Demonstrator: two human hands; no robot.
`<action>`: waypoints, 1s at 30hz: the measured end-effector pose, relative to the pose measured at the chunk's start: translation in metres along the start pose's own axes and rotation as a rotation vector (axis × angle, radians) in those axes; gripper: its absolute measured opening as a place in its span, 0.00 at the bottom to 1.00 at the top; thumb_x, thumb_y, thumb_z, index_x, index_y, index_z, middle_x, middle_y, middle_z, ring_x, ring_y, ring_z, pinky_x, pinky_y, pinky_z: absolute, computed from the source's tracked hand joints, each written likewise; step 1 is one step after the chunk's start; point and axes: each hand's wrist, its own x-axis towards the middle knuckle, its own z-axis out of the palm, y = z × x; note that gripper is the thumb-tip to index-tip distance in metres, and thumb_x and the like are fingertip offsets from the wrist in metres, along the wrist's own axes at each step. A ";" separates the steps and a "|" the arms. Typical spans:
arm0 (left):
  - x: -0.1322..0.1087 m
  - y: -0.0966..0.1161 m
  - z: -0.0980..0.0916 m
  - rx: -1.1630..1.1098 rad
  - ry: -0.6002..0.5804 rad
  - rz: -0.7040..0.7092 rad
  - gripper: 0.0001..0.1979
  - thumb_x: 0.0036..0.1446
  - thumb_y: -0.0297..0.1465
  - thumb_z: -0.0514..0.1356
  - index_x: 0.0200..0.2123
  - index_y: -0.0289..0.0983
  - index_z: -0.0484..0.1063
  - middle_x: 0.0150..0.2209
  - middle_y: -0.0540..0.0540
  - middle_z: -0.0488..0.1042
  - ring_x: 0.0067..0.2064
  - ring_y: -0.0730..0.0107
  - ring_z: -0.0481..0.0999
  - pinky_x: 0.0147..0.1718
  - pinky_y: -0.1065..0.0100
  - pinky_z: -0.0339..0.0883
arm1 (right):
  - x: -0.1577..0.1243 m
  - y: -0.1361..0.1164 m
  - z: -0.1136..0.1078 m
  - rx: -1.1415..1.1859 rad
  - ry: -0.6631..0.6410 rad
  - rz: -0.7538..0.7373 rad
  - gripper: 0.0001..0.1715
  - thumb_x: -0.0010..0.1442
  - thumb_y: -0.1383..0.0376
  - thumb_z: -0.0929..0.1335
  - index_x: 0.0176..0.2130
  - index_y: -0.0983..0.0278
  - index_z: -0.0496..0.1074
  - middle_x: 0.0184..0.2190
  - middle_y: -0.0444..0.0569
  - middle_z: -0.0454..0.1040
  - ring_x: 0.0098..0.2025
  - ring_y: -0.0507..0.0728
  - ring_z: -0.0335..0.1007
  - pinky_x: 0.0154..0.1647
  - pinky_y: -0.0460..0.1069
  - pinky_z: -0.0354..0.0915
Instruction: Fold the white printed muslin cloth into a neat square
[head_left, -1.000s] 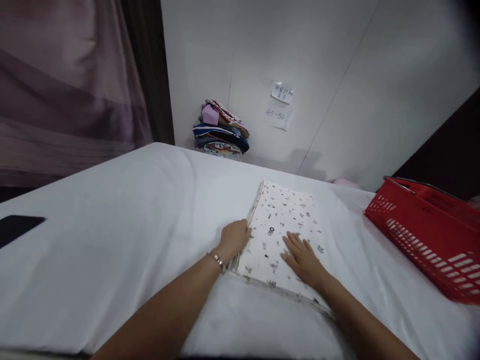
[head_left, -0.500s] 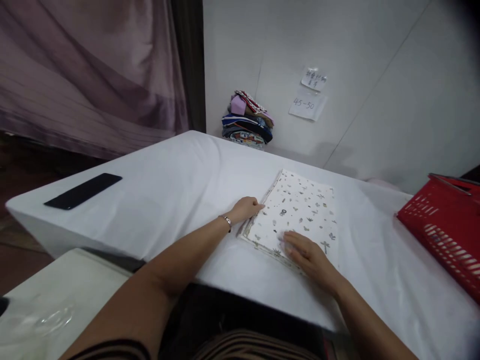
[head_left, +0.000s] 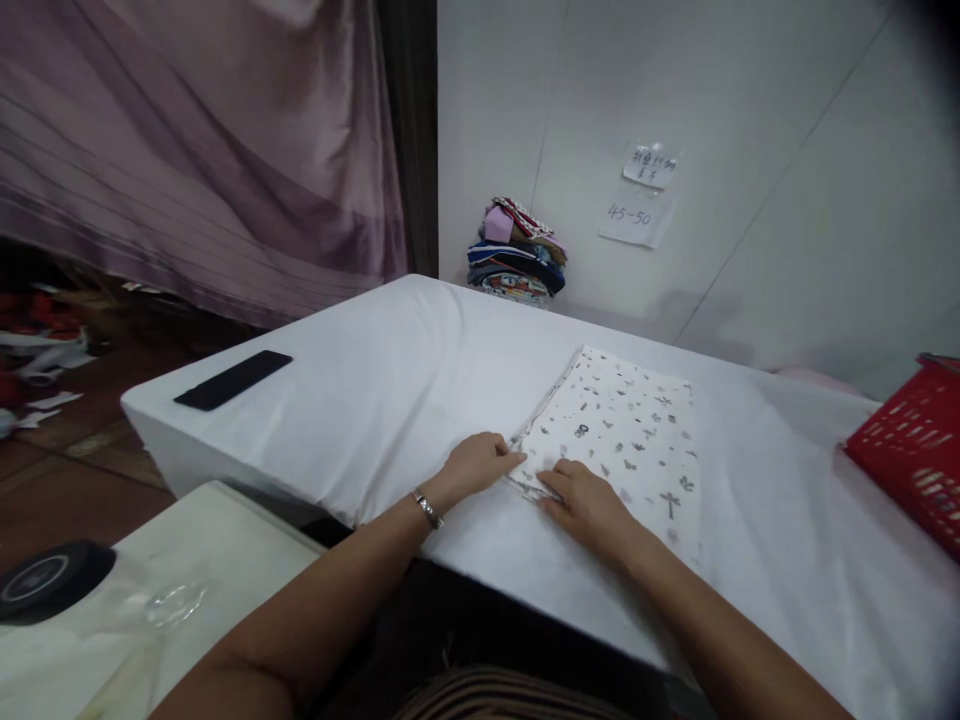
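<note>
The folded cloth (head_left: 622, 430), white with small grey prints, lies flat on the white-covered surface (head_left: 352, 430), its layers showing along the left edge. At the cloth's near left corner, the left hand (head_left: 480, 464) has its grip clamped on the edge, a silver bracelet (head_left: 427, 508) at the wrist. Just right of that corner, the right hand (head_left: 589, 500) touches the cloth's near edge with bent fingers; whether its grip pinches the fabric, I cannot tell. Right of the cloth, well apart, stands a red basket (head_left: 911, 440). Left of the cloth lies a flat black object (head_left: 234, 380). Beyond the cloth are a fabric pile (head_left: 517, 255) and a "45-50" note (head_left: 634, 217).
</note>
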 end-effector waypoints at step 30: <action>-0.008 -0.020 -0.001 -0.184 0.289 -0.034 0.14 0.55 0.40 0.51 0.25 0.38 0.67 0.26 0.52 0.71 0.29 0.73 0.67 0.29 0.71 0.58 | 0.001 -0.010 0.025 0.028 0.222 -0.068 0.18 0.60 0.69 0.58 0.48 0.62 0.68 0.39 0.52 0.69 0.39 0.58 0.63 0.39 0.52 0.63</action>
